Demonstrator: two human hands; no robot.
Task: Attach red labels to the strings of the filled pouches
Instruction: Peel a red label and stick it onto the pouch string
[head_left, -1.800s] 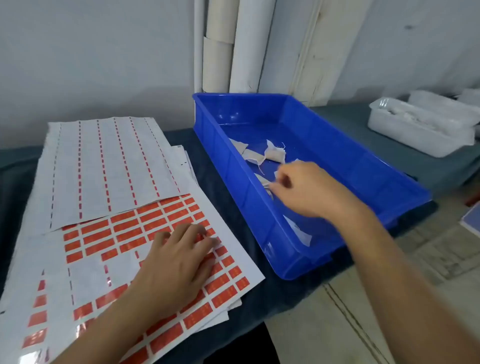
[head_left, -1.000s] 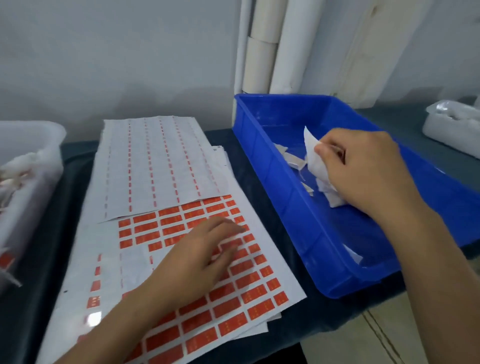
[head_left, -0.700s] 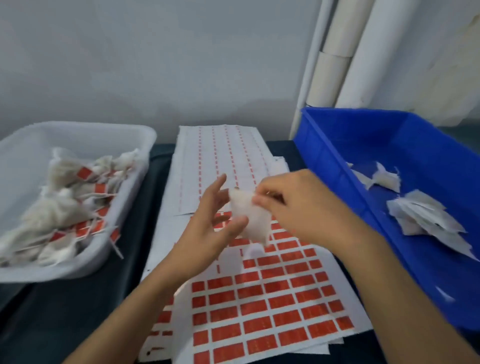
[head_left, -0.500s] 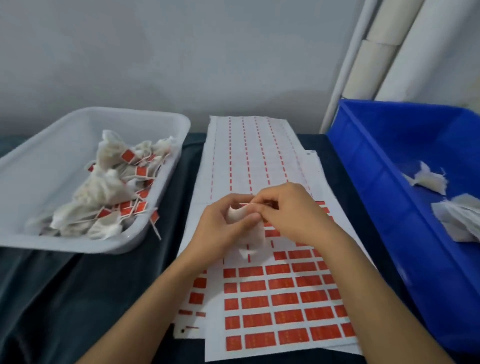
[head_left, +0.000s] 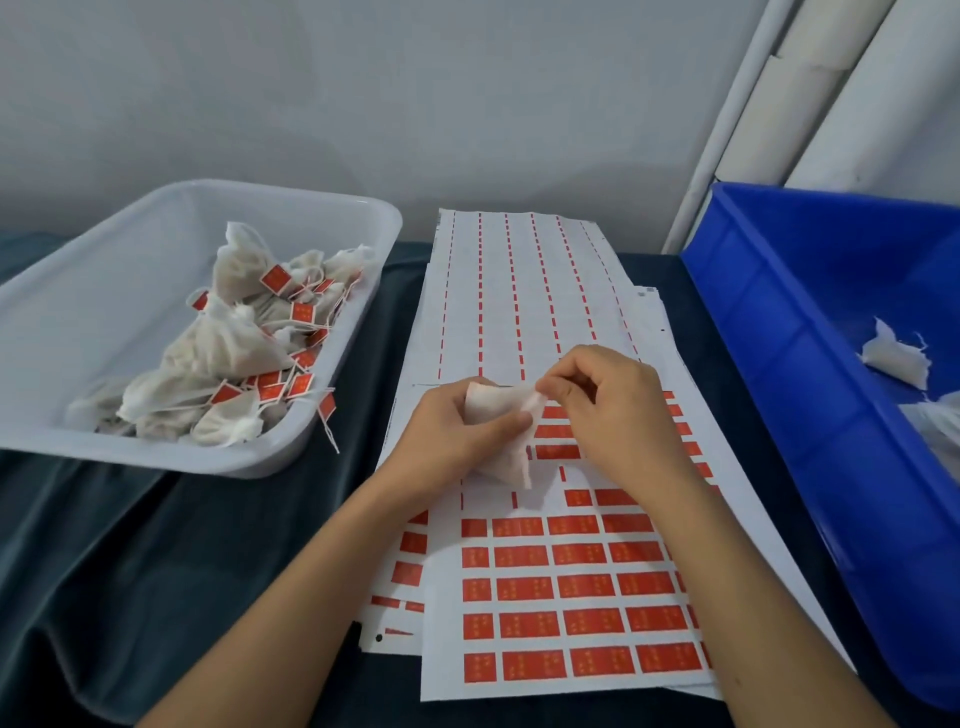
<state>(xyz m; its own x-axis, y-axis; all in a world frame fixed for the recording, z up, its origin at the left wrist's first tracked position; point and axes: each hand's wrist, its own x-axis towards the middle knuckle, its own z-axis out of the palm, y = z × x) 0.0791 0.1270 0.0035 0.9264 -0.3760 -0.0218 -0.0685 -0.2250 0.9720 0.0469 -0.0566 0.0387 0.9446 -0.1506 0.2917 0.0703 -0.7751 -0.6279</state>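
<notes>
A white filled pouch (head_left: 503, 441) hangs between both hands above the label sheet (head_left: 566, 587), which carries rows of red labels. My left hand (head_left: 457, 436) grips the pouch from the left, thumb across its front. My right hand (head_left: 608, 405) pinches the pouch's top right corner with thumb and forefinger. I cannot make out the pouch's string. A used sheet (head_left: 519, 296) with only thin red strips lies behind.
A white tub (head_left: 67, 291) at the left holds several pouches with red labels on their strings (head_left: 234, 353). A blue bin (head_left: 810, 364) at the right holds unlabelled white pouches (head_left: 896, 356). Dark cloth (head_left: 156, 561) covers the table. White rolls (head_left: 810, 88) lean on the wall.
My right hand lifted a pouch out of the blue bin and brought it left over the label sheet. My left hand left the sheet and took hold of the pouch. The view swung left.
</notes>
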